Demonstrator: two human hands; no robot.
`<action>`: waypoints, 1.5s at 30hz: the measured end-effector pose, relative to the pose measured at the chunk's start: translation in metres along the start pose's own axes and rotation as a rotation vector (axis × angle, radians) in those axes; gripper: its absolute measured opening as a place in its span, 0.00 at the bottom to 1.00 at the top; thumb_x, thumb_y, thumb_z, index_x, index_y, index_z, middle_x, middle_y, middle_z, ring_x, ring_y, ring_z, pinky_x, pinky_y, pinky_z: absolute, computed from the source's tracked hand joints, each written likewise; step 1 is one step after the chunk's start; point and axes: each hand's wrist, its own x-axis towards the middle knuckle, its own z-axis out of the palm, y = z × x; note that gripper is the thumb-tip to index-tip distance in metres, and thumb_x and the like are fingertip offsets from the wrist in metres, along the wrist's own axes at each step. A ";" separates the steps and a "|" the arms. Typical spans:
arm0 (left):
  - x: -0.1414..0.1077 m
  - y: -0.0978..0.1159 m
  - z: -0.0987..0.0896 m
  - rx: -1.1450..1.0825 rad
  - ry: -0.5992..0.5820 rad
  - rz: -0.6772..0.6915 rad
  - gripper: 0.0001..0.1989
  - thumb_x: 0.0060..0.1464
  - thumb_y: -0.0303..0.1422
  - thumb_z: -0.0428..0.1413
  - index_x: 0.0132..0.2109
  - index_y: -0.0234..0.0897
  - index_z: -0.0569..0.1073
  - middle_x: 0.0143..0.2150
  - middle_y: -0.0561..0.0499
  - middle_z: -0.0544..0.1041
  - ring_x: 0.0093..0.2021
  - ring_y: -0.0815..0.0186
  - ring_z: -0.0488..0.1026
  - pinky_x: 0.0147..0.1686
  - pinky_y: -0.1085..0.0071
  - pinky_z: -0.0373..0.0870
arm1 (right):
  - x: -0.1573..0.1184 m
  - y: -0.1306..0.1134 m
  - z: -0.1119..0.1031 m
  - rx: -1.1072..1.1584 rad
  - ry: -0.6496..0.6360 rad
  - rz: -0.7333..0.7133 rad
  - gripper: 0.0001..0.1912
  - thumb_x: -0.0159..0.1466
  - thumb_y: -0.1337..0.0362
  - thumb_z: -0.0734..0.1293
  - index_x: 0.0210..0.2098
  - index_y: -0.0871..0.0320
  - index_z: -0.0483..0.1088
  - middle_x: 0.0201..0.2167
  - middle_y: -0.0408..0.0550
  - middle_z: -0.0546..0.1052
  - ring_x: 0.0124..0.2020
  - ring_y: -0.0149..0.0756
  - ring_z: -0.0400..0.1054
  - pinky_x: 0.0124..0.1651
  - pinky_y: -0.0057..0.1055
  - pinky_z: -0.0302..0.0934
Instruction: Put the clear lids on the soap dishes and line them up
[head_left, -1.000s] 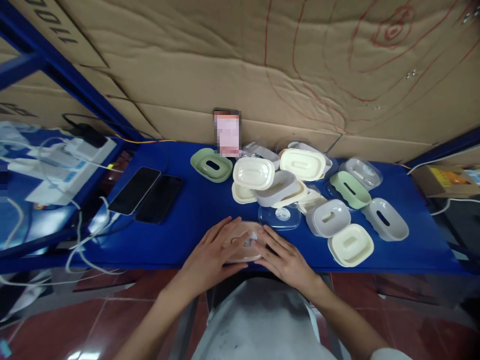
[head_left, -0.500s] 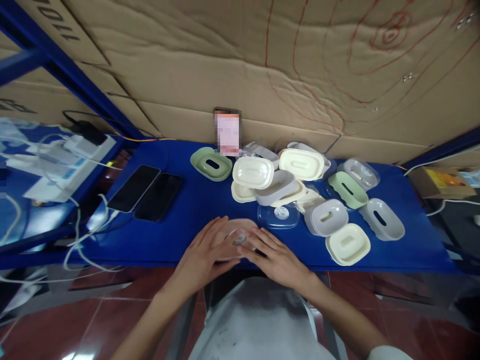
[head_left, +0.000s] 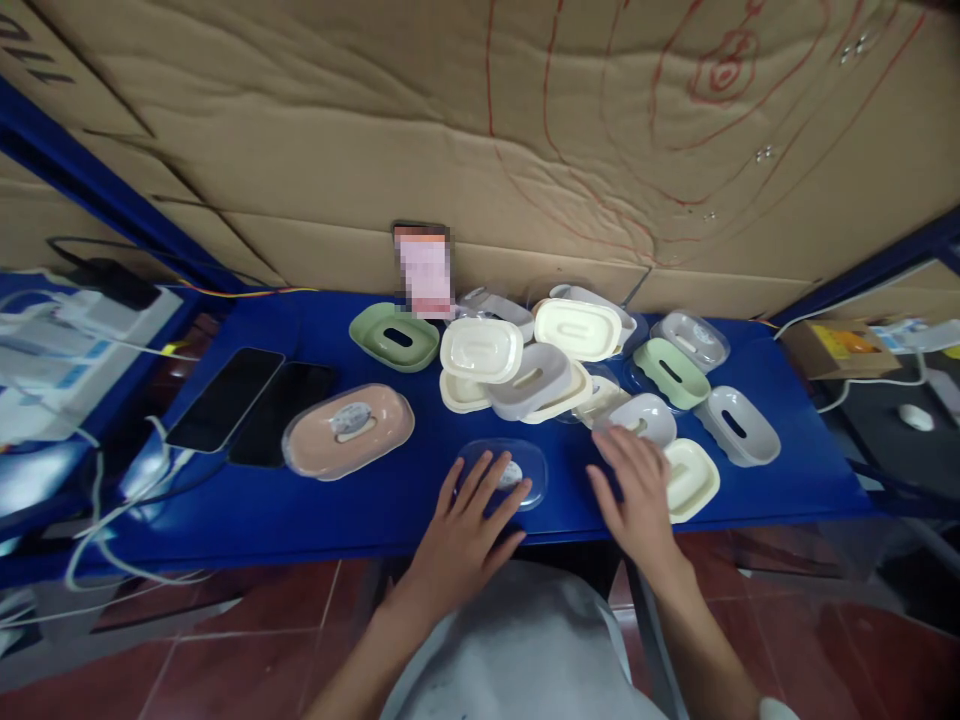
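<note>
My left hand [head_left: 472, 525] rests with spread fingers on a clear plastic lid [head_left: 531, 462] with a round label, lying near the front edge. At its right, my right hand [head_left: 637, 490] has its fingers at the near side of a light grey soap dish [head_left: 651, 410] and partly hides it. Those fingers are apart, and no firm grip shows. A cream dish [head_left: 697, 480] sits just beside that hand. Farther left lies a pink soap dish [head_left: 315, 440] under a clear lid with a label.
Cream trays [head_left: 480, 350], grey dishes [head_left: 742, 425] and green dishes [head_left: 394, 338] crowd the blue table [head_left: 300, 520]. Two dark phones [head_left: 225, 400] with white cables lie at left. Another phone [head_left: 426, 270] leans on the cardboard wall [head_left: 337, 150].
The pink soap dish with its lid has moved left, out of both hands. My left hand has come onto the clear lid, now nearer the front edge; my right hand has moved right to the grey dish.
</note>
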 end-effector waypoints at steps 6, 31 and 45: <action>-0.009 -0.017 0.006 0.075 0.118 -0.209 0.23 0.69 0.31 0.59 0.68 0.46 0.72 0.70 0.39 0.73 0.68 0.46 0.71 0.69 0.42 0.59 | -0.017 0.012 0.004 -0.097 -0.053 0.015 0.24 0.76 0.61 0.66 0.71 0.53 0.65 0.62 0.55 0.78 0.62 0.49 0.73 0.72 0.55 0.52; 0.021 0.037 0.013 -0.193 0.354 -0.059 0.10 0.68 0.26 0.60 0.53 0.43 0.76 0.42 0.50 0.84 0.42 0.61 0.80 0.48 0.59 0.69 | -0.068 -0.022 -0.003 0.035 -0.321 0.105 0.44 0.76 0.46 0.63 0.81 0.48 0.38 0.76 0.61 0.61 0.71 0.58 0.64 0.57 0.52 0.71; 0.026 0.052 0.035 -0.102 0.111 0.132 0.14 0.73 0.35 0.56 0.61 0.40 0.76 0.53 0.48 0.82 0.54 0.60 0.77 0.64 0.58 0.59 | -0.053 0.014 -0.001 0.203 -0.211 -0.062 0.37 0.73 0.59 0.71 0.77 0.40 0.55 0.82 0.51 0.46 0.79 0.59 0.48 0.73 0.63 0.59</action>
